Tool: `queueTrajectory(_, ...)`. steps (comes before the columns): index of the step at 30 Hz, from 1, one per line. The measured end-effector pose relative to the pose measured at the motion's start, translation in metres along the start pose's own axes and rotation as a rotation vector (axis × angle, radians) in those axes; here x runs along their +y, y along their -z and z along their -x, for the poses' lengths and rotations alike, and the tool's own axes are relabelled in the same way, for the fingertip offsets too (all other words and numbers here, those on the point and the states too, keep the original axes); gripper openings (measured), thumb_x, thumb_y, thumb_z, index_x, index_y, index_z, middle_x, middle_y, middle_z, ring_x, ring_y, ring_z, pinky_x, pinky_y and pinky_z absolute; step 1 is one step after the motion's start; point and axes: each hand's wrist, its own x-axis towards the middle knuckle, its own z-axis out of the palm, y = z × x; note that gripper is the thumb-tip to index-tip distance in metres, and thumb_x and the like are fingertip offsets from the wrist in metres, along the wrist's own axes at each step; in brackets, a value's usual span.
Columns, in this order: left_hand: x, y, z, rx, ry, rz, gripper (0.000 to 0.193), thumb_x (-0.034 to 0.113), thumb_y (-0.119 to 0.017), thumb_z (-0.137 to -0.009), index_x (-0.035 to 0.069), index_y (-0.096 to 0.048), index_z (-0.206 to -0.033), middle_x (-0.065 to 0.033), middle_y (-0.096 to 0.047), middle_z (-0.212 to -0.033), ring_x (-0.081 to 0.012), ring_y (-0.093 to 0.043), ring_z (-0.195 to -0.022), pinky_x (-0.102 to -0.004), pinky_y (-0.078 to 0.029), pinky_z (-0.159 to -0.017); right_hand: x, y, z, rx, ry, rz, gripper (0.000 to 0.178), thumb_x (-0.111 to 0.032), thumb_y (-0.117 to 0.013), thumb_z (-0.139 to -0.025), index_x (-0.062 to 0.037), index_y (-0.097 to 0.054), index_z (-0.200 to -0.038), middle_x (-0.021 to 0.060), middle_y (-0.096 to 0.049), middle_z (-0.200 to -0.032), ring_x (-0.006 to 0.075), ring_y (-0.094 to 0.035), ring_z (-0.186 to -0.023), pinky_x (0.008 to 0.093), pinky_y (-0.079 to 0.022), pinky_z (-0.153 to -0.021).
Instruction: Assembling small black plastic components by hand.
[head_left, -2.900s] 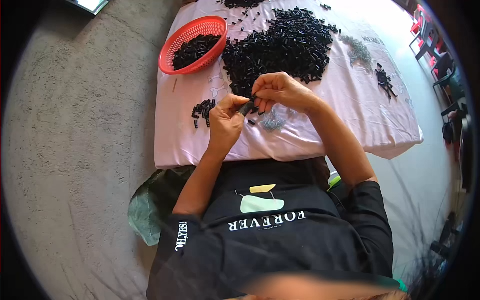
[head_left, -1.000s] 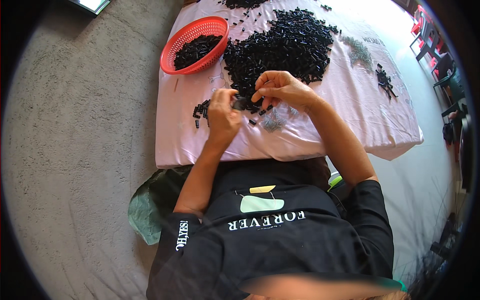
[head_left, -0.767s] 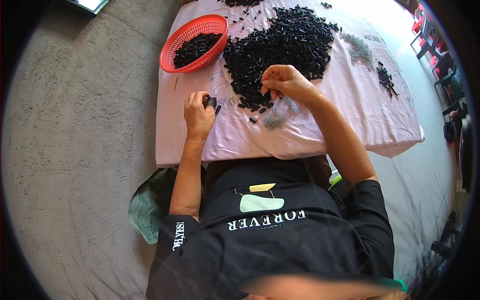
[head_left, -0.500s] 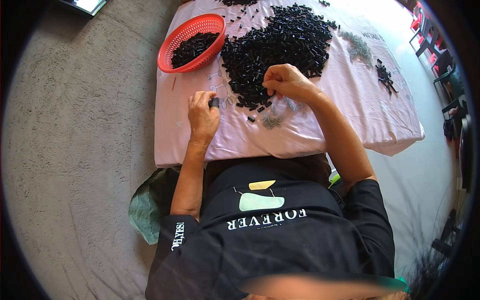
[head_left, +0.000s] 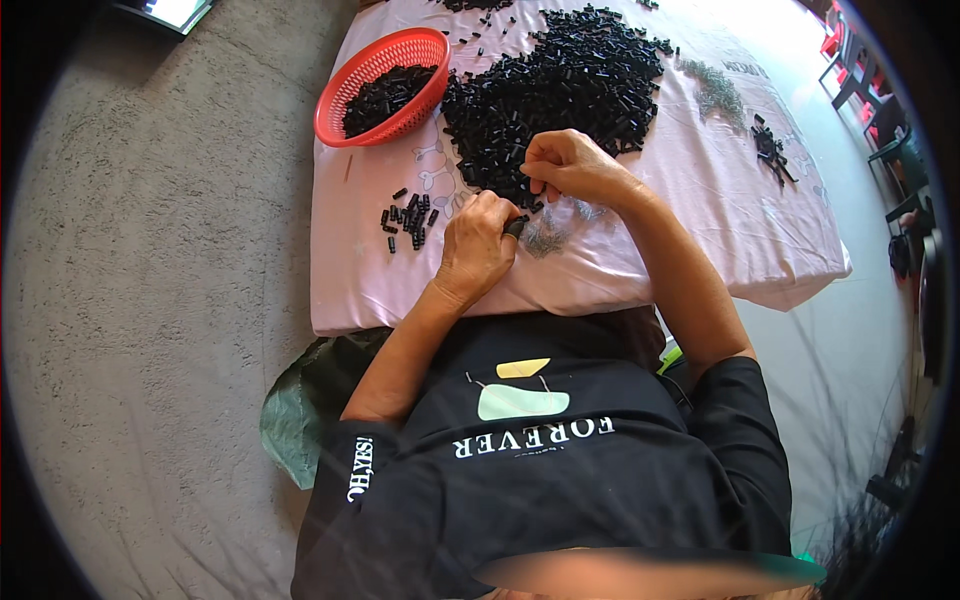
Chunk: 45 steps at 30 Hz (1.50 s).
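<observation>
Two hands (head_left: 478, 240) (head_left: 582, 168), one big black heap (head_left: 560, 95)

Your black short-sleeved shirt (head_left: 600, 490);
pale-green patch (head_left: 522, 402); yellow shape (head_left: 523, 368), white lettering (head_left: 532, 439) beside it; lettered sleeve (head_left: 360, 468) left of it

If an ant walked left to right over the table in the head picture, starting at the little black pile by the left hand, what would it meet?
Little black pile → left hand → right hand → grey clump → second little black pile.
</observation>
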Motion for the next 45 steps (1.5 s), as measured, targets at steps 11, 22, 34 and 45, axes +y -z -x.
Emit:
queueTrajectory(11,0.012,0.017,-0.008,0.249,0.114,0.209,0.015,-0.004,-0.064,-0.074,0.002,-0.063,-0.089,-0.0113,-0.059,-0.082,-0.0249,-0.060,-0.068,-0.0352,-0.049,-0.062,-0.013,-0.004,0.007,-0.141,-0.022,-0.087,0.017,-0.017,-0.069,-0.090,-0.0010,-0.066,-0.092,0.0035,-0.068,-0.078,0.0087,-0.065,-0.066,0.0214,-0.050,-0.057)
queueTrajectory(22,0.018,0.013,-0.016,0.274,0.115,0.304,0.016,-0.005,-0.067,-0.076,0.003,-0.066,-0.090,-0.0068,-0.061,-0.082,-0.0172,-0.061,-0.069,-0.0292,-0.050,-0.064,-0.007,-0.002,0.005,-0.187,-0.013,-0.292,0.012,-0.012,-0.070,-0.089,-0.0028,-0.063,-0.091,0.0019,-0.068,-0.079,0.0083,-0.066,-0.069,0.0205,-0.053,-0.063)
queueTrajectory(34,-0.002,0.000,-0.006,-0.011,-0.011,0.146,0.013,-0.003,-0.060,-0.074,0.004,-0.067,-0.082,-0.0134,-0.059,-0.086,-0.0340,-0.061,-0.087,-0.0437,-0.050,-0.078,-0.001,0.006,0.000,0.008,-0.004,-0.454,0.015,-0.013,-0.064,-0.094,-0.0036,-0.062,-0.105,0.0028,-0.065,-0.088,0.0121,-0.070,-0.082,0.0210,-0.057,-0.070)
queueTrajectory(45,0.005,0.005,0.001,0.078,-0.005,0.152,0.022,-0.009,-0.052,-0.073,0.002,-0.058,-0.091,-0.0163,-0.059,-0.087,-0.0385,-0.060,-0.088,-0.0452,-0.049,-0.077,0.001,0.000,-0.001,-0.100,0.078,-0.596,0.023,0.000,-0.067,-0.085,-0.0010,-0.062,-0.107,0.0053,-0.065,-0.097,0.0126,-0.068,-0.083,0.0243,-0.056,-0.077)
